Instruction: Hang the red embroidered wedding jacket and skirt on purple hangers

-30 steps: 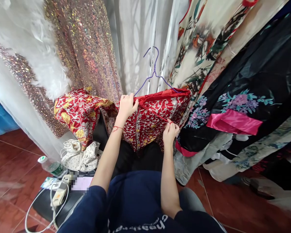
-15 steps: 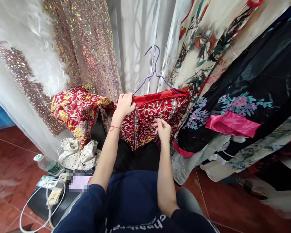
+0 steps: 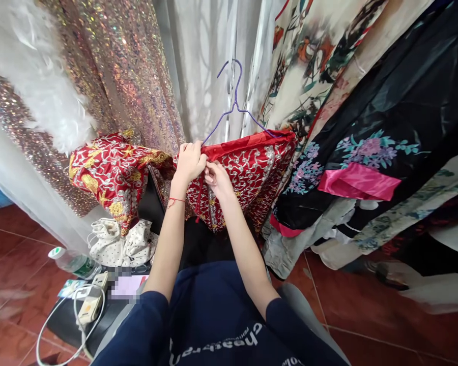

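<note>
A red embroidered garment with silver and gold patterns hangs folded over a purple wire hanger in front of me. My left hand grips the garment's top left edge, fingers closed on the cloth by the hanger's end. My right hand is beside it, fingers pinched at the same spot on the red fabric, with a thin red string hanging below. A second piece of the same red cloth is draped to the left.
Sequined dresses and white feathers hang at the left, white curtains behind, floral and black robes at the right. A white spotted bag, a water bottle and a cabled device lie at lower left. The floor is red tile.
My right hand has moved left from the garment's lower right, where it pulled a red string, up to my left hand at the top left edge. My left hand has stayed gripping.
</note>
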`<state>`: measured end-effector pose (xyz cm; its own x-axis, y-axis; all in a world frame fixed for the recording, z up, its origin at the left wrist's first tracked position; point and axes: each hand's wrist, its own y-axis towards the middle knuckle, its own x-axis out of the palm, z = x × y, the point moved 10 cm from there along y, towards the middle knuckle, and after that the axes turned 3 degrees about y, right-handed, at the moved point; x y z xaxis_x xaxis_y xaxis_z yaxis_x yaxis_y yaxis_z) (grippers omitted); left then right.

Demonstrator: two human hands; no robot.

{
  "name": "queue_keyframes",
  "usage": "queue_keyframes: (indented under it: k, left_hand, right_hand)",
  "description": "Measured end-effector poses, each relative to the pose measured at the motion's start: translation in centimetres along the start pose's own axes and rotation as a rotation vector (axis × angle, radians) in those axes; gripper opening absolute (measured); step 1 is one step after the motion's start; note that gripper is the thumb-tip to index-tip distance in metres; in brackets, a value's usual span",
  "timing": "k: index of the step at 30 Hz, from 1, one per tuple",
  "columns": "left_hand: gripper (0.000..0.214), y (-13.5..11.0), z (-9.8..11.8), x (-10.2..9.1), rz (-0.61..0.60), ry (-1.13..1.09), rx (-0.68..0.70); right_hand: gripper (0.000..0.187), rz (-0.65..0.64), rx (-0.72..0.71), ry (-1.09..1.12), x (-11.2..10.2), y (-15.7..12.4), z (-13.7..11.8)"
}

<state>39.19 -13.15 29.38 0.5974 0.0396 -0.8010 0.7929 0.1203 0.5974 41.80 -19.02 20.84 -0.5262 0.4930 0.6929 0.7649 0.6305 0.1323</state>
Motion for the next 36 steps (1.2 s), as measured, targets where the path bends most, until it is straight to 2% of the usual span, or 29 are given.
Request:
queue_keyframes:
  k: [5,8,11,15,19,22,24,26,28,30,36]
  left_hand:
    - [0.040,0.3,-0.5,0.4,-0.032,-0.030,-0.012]
    - [0.048,0.4,-0.9,0.6,-0.072,-0.035,0.014]
    - [0.057,0.4,-1.1,0.7,-0.094,-0.036,0.041]
    - [0.063,0.4,-1.4,0.6,-0.105,-0.045,0.045]
    - [0.068,0.5,-1.5,0.7,-0.121,-0.035,0.041]
    - [0.060,0.4,-1.3,0.4,-0.085,-0.024,0.041]
    - [0.049,0.2,-0.9,0.2,-0.047,-0.014,0.037]
    - [0.044,0.0,-0.4,-0.1,-0.007,-0.006,0.025]
    - [0.042,-0.2,0.0,-0.4,0.030,-0.002,0.006]
    - [0.041,-0.3,0.2,-0.6,0.056,0.002,-0.021]
    - [0.045,0.0,0.5,-0.9,0.063,0.024,-0.060]
  right_hand:
    - [0.023,-0.061,0.068,0.037,0.3,-0.4,-0.3]
    - [0.025,-0.102,0.099,0.022,0.1,-0.9,-0.1]
    - [0.033,-0.104,0.101,-0.138,-1.2,-1.2,0.3]
    - [0.043,0.043,0.093,-0.464,-5.9,-1.6,1.1]
    - [0.048,0.216,0.163,-0.688,-12.7,-3.2,2.4]
    - [0.034,0.316,0.302,-0.870,-17.8,-5.1,3.4]
    - [0.028,0.340,0.376,-0.950,-20.0,-6.0,3.7]
    - [0.032,0.341,0.389,-1.000,-20.7,-6.5,3.4]
    - [0.022,0.324,0.318,-1.028,-19.7,-6.3,2.4]
    - [0.016,0.293,0.172,-1.026,-17.1,-5.7,1.0]
    - [0.019,0.165,-0.354,-0.941,-5.1,-3.4,-3.0]
